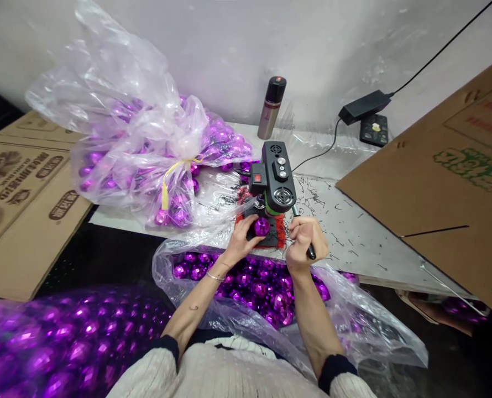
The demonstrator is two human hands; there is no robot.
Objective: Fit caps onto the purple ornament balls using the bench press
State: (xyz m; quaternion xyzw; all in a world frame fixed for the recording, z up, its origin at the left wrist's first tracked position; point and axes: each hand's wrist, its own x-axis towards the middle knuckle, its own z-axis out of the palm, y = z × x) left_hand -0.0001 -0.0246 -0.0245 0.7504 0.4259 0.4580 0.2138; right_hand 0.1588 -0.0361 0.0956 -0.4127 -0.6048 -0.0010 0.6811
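My left hand [245, 236] pinches a shiny purple faceted ball ornament [262, 226] between thumb and fingers. It sits under the head of a small black bench press machine [278, 171] with round vents and a red switch. Around the machine's lever handle [311, 251], my right hand [306, 243] is wrapped in a fist. The machine's dark base stands on a red mat [281, 232]. Just in front of the bench, an open clear plastic bag [167, 276] full of purple balls lies below my forearms.
A tied clear bag [146, 138] of purple balls stands at the left. Behind the machine is a spray can [271, 108]; a power adapter [365, 106] hangs at right. Cardboard boxes [449, 182] flank both sides. Small dark wire bits litter the white bench [354, 226].
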